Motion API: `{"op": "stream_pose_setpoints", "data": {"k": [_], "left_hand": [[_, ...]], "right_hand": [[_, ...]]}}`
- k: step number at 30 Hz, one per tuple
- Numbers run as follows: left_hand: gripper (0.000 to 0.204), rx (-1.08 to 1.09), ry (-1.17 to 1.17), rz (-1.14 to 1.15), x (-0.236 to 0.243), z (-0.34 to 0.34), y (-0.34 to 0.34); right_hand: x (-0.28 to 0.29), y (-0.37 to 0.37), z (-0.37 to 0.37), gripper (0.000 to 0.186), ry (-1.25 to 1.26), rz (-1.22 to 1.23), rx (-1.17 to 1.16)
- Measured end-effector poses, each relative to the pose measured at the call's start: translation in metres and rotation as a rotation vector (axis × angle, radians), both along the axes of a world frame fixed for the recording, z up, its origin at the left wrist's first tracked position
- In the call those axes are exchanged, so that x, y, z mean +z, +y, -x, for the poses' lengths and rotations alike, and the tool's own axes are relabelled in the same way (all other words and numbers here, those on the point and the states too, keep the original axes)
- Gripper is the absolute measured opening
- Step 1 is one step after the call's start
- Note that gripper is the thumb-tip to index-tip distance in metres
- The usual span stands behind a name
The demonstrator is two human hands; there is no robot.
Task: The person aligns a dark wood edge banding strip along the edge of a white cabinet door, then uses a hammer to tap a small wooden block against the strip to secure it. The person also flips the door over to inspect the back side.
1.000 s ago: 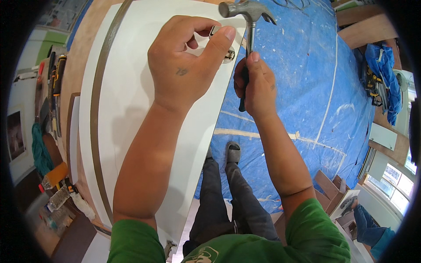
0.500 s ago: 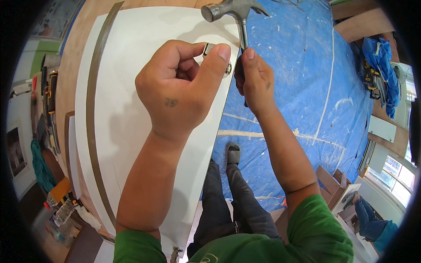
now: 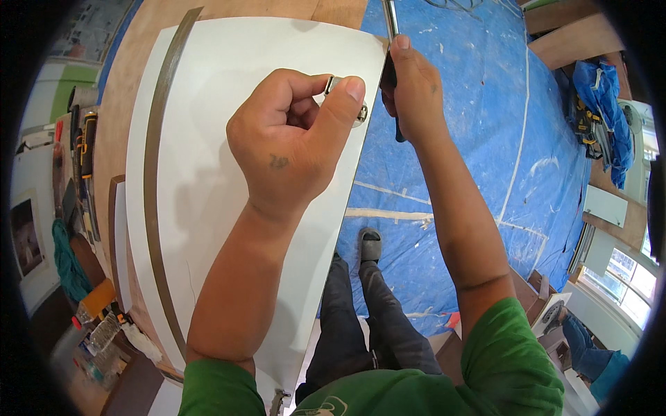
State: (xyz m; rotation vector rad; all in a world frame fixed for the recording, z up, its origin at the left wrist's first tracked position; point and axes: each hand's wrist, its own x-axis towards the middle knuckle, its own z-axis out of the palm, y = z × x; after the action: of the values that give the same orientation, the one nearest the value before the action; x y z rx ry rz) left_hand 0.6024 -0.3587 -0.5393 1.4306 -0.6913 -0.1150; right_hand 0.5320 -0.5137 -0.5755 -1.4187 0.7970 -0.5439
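Note:
My left hand (image 3: 291, 132) pinches a metal cabinet hinge (image 3: 330, 84) between thumb and fingers at the right edge of a white panel (image 3: 208, 90). The hinge's round cup part (image 3: 361, 114) shows beside the thumb, at the panel's edge; my fingers hide most of the rest. To the right, my right hand (image 3: 416, 93) is closed round the dark grip of a claw hammer (image 3: 391, 19), raised beside the panel. Its shiny shaft points up out of the picture, so the hammer head is out of sight. A second hinge (image 3: 279, 401) sits at the panel's near end.
A long brown strip (image 3: 154, 139) lies along the panel's left side. The panel rests on a wooden table (image 3: 111, 145) with hand tools (image 3: 84, 145) at far left. Blue sheeting (image 3: 472, 139) covers the floor on the right. Another person's legs (image 3: 586, 347) show at lower right.
The hammer has moved up, its head passing out of the picture at the top. My right hand has risen slightly with it. My left hand still holds the hinge at the edge.

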Motion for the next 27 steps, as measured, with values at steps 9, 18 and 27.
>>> {"op": "stream_pose_setpoints", "data": {"k": [9, 18, 27], "left_hand": [[0.023, -0.014, -0.048, -0.007, -0.001, -0.003, 0.001], [0.022, -0.017, 0.032, 0.017, 0.003, -0.002, 0.001], [0.03, 0.041, 0.22, 0.178, 0.007, -0.004, 0.004]], "right_hand": [[-0.004, 0.003, -0.004, 0.052, -0.066, -0.102, -0.044], [-0.003, 0.013, 0.004, 0.059, 0.008, 0.079, -0.008], [-0.004, 0.049, 0.027, 0.056, 0.033, 0.069, 0.014]]}}
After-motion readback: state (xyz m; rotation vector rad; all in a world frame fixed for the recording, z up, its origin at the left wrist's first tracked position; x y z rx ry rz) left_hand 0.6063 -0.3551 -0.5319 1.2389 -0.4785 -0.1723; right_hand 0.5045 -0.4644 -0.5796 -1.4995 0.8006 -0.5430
